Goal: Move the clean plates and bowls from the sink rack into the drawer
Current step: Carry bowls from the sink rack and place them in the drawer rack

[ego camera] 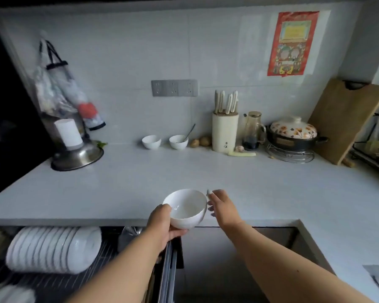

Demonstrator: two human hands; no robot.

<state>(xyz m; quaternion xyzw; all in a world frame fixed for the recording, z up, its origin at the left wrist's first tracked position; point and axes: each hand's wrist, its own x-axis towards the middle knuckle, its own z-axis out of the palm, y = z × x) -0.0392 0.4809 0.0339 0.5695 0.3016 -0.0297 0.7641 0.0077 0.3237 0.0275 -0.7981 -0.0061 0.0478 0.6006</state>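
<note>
Now the white bowl point(185, 209), gripped at its rim and underside by the left hand point(162, 224) just right of the plate stack point(53, 250) in the open drawer point(170, 265), should be lowered level beside that stack, the loose-fingered right hand point(221, 204) being kept steadying its far rim.

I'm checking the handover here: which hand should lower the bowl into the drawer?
Probably left. The left hand already grips the white bowl, directly beside the open drawer; the right hand only touches its rim.

This is looking like a home kitchen: a knife block point(225, 132) and lidded clay pot point(293, 133) are standing on the white bench point(206, 171) w/ tiled wall behind, and plates point(53, 248) are sitting in a pull-out drawer point(101, 267).
</note>
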